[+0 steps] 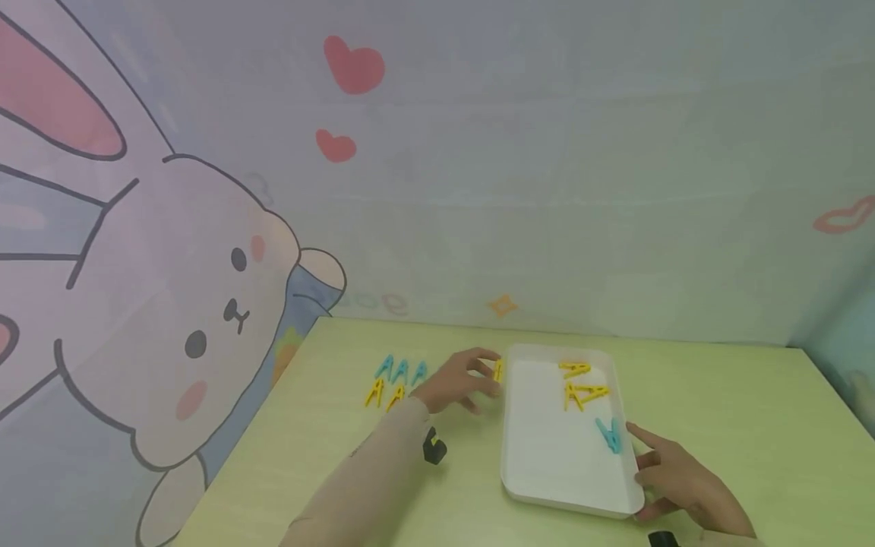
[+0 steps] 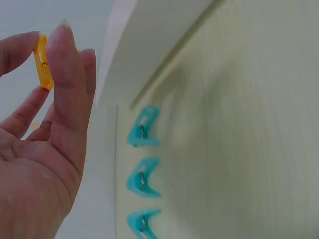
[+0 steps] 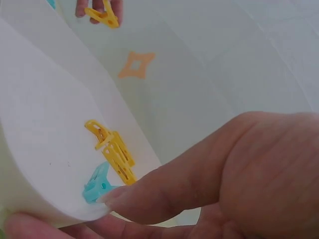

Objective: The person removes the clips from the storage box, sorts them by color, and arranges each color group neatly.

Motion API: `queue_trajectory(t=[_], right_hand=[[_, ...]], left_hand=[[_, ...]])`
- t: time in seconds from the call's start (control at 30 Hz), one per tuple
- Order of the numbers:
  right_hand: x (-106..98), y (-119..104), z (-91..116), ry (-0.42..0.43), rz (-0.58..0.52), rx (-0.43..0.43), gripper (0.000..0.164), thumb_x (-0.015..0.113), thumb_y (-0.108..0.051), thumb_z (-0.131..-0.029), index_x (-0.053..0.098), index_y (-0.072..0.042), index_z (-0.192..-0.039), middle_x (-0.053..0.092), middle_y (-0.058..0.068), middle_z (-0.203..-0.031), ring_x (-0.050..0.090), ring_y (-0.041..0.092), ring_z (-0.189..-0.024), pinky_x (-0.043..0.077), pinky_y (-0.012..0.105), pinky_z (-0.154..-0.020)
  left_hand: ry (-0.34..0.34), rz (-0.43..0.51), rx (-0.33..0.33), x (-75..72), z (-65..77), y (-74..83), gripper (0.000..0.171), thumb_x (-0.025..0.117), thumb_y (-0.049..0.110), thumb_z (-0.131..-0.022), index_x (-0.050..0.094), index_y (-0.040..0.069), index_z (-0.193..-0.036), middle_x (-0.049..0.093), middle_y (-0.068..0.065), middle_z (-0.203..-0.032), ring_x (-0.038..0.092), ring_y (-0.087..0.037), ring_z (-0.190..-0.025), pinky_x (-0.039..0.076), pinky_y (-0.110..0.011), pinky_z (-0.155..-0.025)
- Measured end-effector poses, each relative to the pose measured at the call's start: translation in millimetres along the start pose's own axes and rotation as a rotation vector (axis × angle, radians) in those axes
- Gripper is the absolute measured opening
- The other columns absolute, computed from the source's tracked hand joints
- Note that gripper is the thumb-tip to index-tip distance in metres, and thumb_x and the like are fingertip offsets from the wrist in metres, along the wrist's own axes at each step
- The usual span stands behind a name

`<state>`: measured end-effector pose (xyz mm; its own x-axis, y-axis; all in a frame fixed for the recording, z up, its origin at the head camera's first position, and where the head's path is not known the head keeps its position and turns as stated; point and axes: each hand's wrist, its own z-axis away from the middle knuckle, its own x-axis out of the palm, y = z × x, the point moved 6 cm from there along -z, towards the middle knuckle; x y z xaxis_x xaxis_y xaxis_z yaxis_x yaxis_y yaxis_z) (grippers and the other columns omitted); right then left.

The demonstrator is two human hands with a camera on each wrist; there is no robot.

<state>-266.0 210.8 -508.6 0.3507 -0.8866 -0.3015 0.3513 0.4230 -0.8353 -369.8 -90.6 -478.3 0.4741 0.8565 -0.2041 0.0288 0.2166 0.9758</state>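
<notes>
My left hand (image 1: 461, 381) pinches a yellow clothespin (image 2: 44, 62) between thumb and fingertips, beside the left rim of the white tray (image 1: 547, 456). From the right wrist view, that clothespin (image 3: 104, 16) appears up beyond the tray's edge. My right hand (image 1: 683, 479) grips the tray's right side near the front corner, thumb over the rim and fingers along the outside. Inside the tray lie three yellow clothespins (image 1: 576, 370) towards the back and right, plus a blue clothespin (image 1: 610, 436) close to the right wall, near my right thumb.
Left of the tray, three blue clothespins (image 1: 401, 371) stand in a row on the pale green table (image 1: 738, 403). Yellow clothespins (image 1: 374, 393) stand in front of them, partly behind my left wrist. A printed curtain (image 1: 581, 190) hangs behind the table.
</notes>
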Motion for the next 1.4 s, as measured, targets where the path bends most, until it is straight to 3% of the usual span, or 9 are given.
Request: queue_trajectory(t=[0.2, 0.33, 0.57, 0.8, 1.03, 1.23, 1.33, 1.4], right_hand=[[0, -1, -1, -0.002, 0.004, 0.003, 0.079, 0.05, 0.009, -0.077, 0.011, -0.004, -0.144, 0.047, 0.029, -0.109, 0.059, 0.028, -0.074, 0.052, 0.042, -0.059], [0, -1, 0, 0.0, -0.01, -0.002, 0.079, 0.05, 0.01, -0.077, 0.011, -0.005, -0.144, 0.047, 0.028, -0.109, 0.06, 0.029, -0.075, 0.052, 0.043, -0.058], [-2, 3, -1, -0.002, -0.01, -0.004, 0.08, 0.051, 0.009, -0.077, 0.012, -0.005, -0.144, 0.05, 0.025, -0.106, 0.06, 0.029, -0.074, 0.052, 0.042, -0.059], [-2, 4, -4, -0.003, -0.008, -0.001, 0.08, 0.05, 0.01, -0.076, 0.011, -0.006, -0.145, 0.05, 0.026, -0.107, 0.059, 0.028, -0.074, 0.052, 0.043, -0.058], [-3, 3, -4, -0.004, -0.025, -0.021, 0.081, 0.049, 0.011, -0.076, 0.011, -0.006, -0.145, 0.049, 0.026, -0.108, 0.06, 0.029, -0.075, 0.052, 0.044, -0.058], [-3, 3, -3, 0.001, -0.022, -0.013, 0.081, 0.049, 0.01, -0.076, 0.011, -0.006, -0.145, 0.048, 0.027, -0.108, 0.06, 0.029, -0.075, 0.052, 0.043, -0.058], [-2, 3, -3, -0.002, -0.016, -0.005, 0.08, 0.05, 0.01, -0.076, 0.011, -0.005, -0.145, 0.048, 0.028, -0.109, 0.06, 0.028, -0.075, 0.052, 0.043, -0.058], [-2, 3, -3, 0.0, -0.013, -0.003, 0.08, 0.05, 0.01, -0.076, 0.012, -0.006, -0.145, 0.047, 0.028, -0.109, 0.06, 0.028, -0.074, 0.052, 0.043, -0.058]], left_hand=[[0.018, 0.014, -0.024, -24.4, 14.7, -16.6, 0.052, 0.068, 0.019, -0.081, 0.046, 0.021, -0.129, 0.05, -0.012, -0.115, 0.06, -0.036, -0.094, 0.051, -0.047, -0.058], [0.045, 0.009, -0.03, -41.1, 22.3, -23.7, 0.052, 0.067, 0.02, -0.082, 0.046, 0.017, -0.129, 0.049, -0.014, -0.115, 0.059, -0.037, -0.094, 0.051, -0.047, -0.058], [0.144, -0.026, -0.054, -65.8, 36.4, -28.2, 0.041, 0.064, 0.019, -0.084, 0.05, 0.01, -0.122, 0.051, -0.017, -0.111, 0.061, -0.031, -0.088, 0.052, -0.045, -0.059], [0.172, -0.072, -0.105, -79.9, 42.5, -29.5, 0.041, 0.063, 0.011, -0.082, 0.049, 0.002, -0.119, 0.056, -0.018, -0.098, 0.061, -0.031, -0.082, 0.051, -0.048, -0.067], [0.245, -0.35, -0.182, -87.6, 43.2, -19.6, 0.03, 0.062, 0.008, -0.078, 0.059, 0.002, -0.107, 0.06, -0.012, -0.083, 0.062, -0.029, -0.069, 0.053, -0.041, -0.062], [0.291, -0.592, -0.283, -88.7, 39.0, -25.6, 0.028, 0.06, 0.005, -0.071, 0.063, 0.003, -0.099, 0.061, -0.012, -0.061, 0.055, -0.022, -0.047, 0.049, -0.036, -0.048], [0.302, -0.7, -0.294, -84.1, 37.4, -27.1, 0.021, 0.057, 0.004, -0.069, 0.063, 0.004, -0.089, 0.059, -0.007, -0.062, 0.051, -0.018, -0.043, 0.044, -0.03, -0.041], [0.3, -0.77, -0.293, -78.9, 37.5, -26.0, 0.007, 0.056, 0.002, -0.068, 0.06, 0.006, -0.073, 0.054, -0.002, -0.057, 0.047, -0.014, -0.04, 0.04, -0.027, -0.038]])
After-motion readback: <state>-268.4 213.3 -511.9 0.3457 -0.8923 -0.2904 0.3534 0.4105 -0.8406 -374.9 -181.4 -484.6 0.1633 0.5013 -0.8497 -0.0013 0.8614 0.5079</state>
